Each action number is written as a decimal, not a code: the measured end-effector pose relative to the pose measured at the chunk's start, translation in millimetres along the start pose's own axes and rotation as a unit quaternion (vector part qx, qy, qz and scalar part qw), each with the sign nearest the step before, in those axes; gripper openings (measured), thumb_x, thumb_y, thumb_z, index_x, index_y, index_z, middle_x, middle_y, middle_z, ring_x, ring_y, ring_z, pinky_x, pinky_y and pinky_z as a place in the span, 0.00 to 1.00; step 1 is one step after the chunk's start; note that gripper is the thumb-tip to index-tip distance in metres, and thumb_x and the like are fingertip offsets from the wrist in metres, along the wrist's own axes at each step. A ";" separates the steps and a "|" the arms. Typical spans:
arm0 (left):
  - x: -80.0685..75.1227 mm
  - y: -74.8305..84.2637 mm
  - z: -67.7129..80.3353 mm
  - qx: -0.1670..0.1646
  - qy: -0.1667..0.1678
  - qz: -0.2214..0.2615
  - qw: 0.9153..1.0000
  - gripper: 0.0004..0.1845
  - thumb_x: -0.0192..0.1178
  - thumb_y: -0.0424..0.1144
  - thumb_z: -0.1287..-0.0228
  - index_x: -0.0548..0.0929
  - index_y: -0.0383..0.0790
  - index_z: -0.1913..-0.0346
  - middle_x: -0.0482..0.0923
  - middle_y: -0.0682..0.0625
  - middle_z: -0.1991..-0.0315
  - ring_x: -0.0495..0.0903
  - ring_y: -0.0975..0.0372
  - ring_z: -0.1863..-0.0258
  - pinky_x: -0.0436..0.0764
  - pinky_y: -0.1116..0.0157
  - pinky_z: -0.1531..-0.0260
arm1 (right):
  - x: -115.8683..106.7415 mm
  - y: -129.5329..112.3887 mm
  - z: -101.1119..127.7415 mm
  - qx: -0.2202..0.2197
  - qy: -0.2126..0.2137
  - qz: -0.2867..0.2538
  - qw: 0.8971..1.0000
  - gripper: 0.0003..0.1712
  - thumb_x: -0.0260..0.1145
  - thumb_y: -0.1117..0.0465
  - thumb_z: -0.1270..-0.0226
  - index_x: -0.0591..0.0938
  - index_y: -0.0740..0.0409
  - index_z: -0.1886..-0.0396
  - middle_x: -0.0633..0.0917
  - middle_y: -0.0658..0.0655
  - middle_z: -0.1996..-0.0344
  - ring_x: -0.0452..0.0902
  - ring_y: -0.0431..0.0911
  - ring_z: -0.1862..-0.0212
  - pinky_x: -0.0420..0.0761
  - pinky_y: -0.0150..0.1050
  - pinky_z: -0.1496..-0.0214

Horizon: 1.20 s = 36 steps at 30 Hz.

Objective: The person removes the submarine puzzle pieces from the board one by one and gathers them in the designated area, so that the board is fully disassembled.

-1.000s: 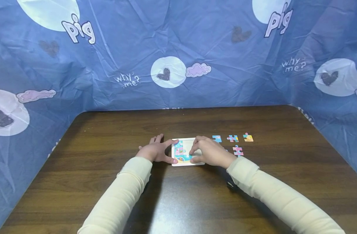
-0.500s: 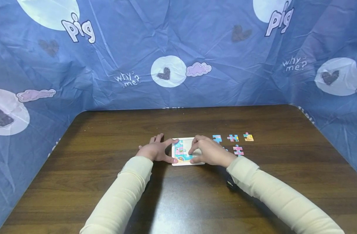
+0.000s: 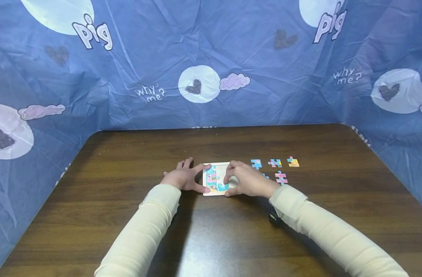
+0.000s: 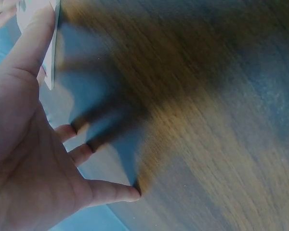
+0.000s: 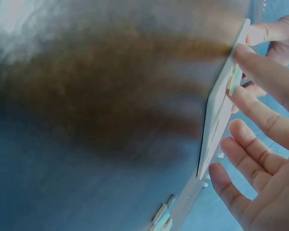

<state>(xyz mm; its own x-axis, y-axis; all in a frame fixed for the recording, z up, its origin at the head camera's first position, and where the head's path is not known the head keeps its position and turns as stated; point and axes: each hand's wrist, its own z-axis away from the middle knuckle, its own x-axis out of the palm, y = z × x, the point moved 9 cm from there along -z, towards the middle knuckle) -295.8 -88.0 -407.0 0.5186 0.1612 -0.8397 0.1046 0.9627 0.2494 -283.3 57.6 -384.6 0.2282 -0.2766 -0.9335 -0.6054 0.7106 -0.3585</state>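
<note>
While both arms in cream sleeves reach forward over the dark brown wooden surface (image 3: 127, 161), the two hands meet at a small white square puzzle tray (image 3: 216, 191) lying flat near the middle. The left hand (image 3: 181, 177) rests at the tray's left edge, thumb and forefinger spread and touching that edge, the other fingers relaxed and straight on the wood; it grips nothing, and seems placed there to stop the tray from sliding. In the left wrist view the same hand (image 4: 29, 159) shows an open palm with fingers apart, the forefinger lying along the tray's white edge (image 4: 50, 62).

The right hand (image 3: 247, 180) covers the tray's right half, its fingers bent down onto the colourful pieces already set inside, apparently pressing a piece into place. Whether a piece is pinched under them cannot be told. From the right wrist view, the fingertips (image 5: 260, 62) touch the top of the tray (image 5: 216, 120), seen edge-on.

Four loose jigsaw pieces in blue, pink and yellow (image 3: 274, 163) lie just to the right of the tray, close to the right hand, spread apart so each is easy to pick. Blue printed plastic sheeting (image 3: 211, 57) walls the surface on three sides.
</note>
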 end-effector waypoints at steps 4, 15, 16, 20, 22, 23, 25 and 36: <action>0.5 -0.4 -1.0 -0.002 -0.002 -0.002 1.000 0.48 0.67 0.63 0.38 0.53 0.66 0.19 0.39 0.39 0.18 0.42 0.42 0.20 0.50 0.24 0.37 | -2.4 -1.9 2.2 -0.013 0.000 -0.002 1.000 0.17 0.83 0.52 0.48 0.90 0.53 0.61 0.80 0.53 0.52 0.77 0.50 0.48 0.78 0.47 0.43; 8.9 -8.4 -17.9 -0.005 -0.004 0.000 1.000 0.51 0.68 0.65 0.41 0.51 0.70 0.19 0.37 0.41 0.18 0.40 0.43 0.20 0.48 0.22 0.37 | -0.1 1.9 4.1 -0.002 0.002 -0.003 1.000 0.19 0.83 0.49 0.47 0.91 0.51 0.58 0.80 0.52 0.51 0.78 0.49 0.48 0.79 0.48 0.45; 9.4 -9.2 -18.8 -0.004 -0.005 0.001 1.000 0.51 0.68 0.66 0.41 0.51 0.70 0.19 0.36 0.41 0.17 0.39 0.43 0.20 0.47 0.23 0.37 | -0.1 1.8 4.3 -0.002 0.003 -0.003 1.000 0.18 0.83 0.50 0.47 0.91 0.51 0.59 0.80 0.52 0.51 0.78 0.50 0.48 0.79 0.49 0.44; 8.7 -9.5 -17.4 -0.003 -0.006 -0.002 1.000 0.51 0.68 0.66 0.41 0.51 0.70 0.19 0.36 0.41 0.18 0.40 0.43 0.20 0.49 0.23 0.37 | -1.5 2.1 5.7 0.002 0.005 -0.018 1.000 0.16 0.83 0.52 0.47 0.90 0.51 0.60 0.81 0.52 0.51 0.78 0.50 0.48 0.79 0.48 0.44; 8.2 -8.9 -15.4 -0.005 -0.009 -0.002 1.000 0.51 0.68 0.66 0.41 0.50 0.71 0.19 0.36 0.42 0.17 0.39 0.44 0.20 0.48 0.23 0.36 | -3.6 3.0 6.9 0.007 0.007 -0.029 1.000 0.16 0.83 0.53 0.47 0.89 0.51 0.60 0.81 0.52 0.51 0.78 0.49 0.49 0.79 0.48 0.46; 7.6 -7.9 -14.4 -0.004 -0.008 -0.003 1.000 0.51 0.68 0.66 0.41 0.51 0.70 0.19 0.36 0.41 0.18 0.40 0.43 0.20 0.48 0.23 0.37 | -4.9 3.7 7.7 0.010 0.009 -0.035 0.999 0.17 0.83 0.54 0.48 0.89 0.51 0.60 0.81 0.51 0.51 0.77 0.49 0.49 0.79 0.47 0.46; 7.0 -7.2 -13.4 -0.004 -0.007 -0.004 1.000 0.51 0.68 0.66 0.41 0.51 0.70 0.19 0.37 0.41 0.18 0.40 0.43 0.20 0.49 0.24 0.36 | -7.8 5.6 9.4 0.014 0.012 -0.043 0.999 0.17 0.83 0.55 0.48 0.89 0.51 0.59 0.81 0.51 0.52 0.77 0.48 0.51 0.79 0.46 0.47; 1.4 -0.5 -2.1 -0.004 -0.008 -0.004 1.000 0.49 0.68 0.64 0.39 0.53 0.66 0.19 0.39 0.39 0.18 0.42 0.42 0.21 0.51 0.24 0.36 | -21.6 24.2 20.3 0.031 0.035 -0.072 0.996 0.16 0.83 0.57 0.47 0.88 0.49 0.58 0.80 0.53 0.50 0.78 0.54 0.45 0.78 0.52 0.43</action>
<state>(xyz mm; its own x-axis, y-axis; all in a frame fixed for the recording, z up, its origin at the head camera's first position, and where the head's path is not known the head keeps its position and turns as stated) -296.9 -87.8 -409.4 0.5308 0.1509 -0.8340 0.1020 0.9655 0.2396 -287.5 93.9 -373.2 0.2535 -0.4216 -0.8706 -0.5216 0.6983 -0.4901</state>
